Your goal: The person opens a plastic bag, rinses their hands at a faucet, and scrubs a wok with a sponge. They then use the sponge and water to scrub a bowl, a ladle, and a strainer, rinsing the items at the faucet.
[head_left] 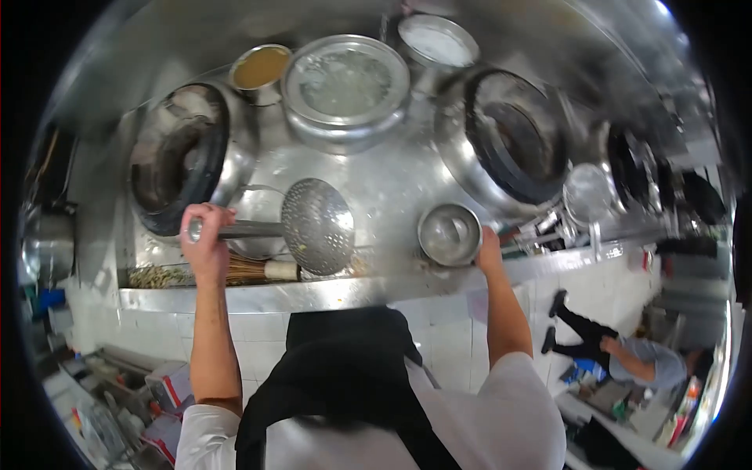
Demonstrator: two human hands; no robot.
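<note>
My left hand (pixel 207 239) is wrapped round the metal handle of a perforated skimmer (pixel 318 227). The skimmer's round, hole-filled disc faces up over the steel counter (pixel 376 188). At the right, my right hand (pixel 489 249) grips the side of a small round metal bowl (pixel 449 234), with the fingers partly hidden behind its rim. Below the skimmer's handle lies a bamboo wok brush (pixel 262 270) in the trough along the front edge, beside pale food scraps (pixel 160 276).
Two wok burner rings (pixel 182 157) (pixel 521 137) flank a large pot of clear liquid (pixel 345 129). Behind stand a container of orange-brown liquid (pixel 261 67) and a bowl of white contents (pixel 439 42). Metal utensils (pixel 548 227) lie at the right; another person (pixel 627 352) is farther off.
</note>
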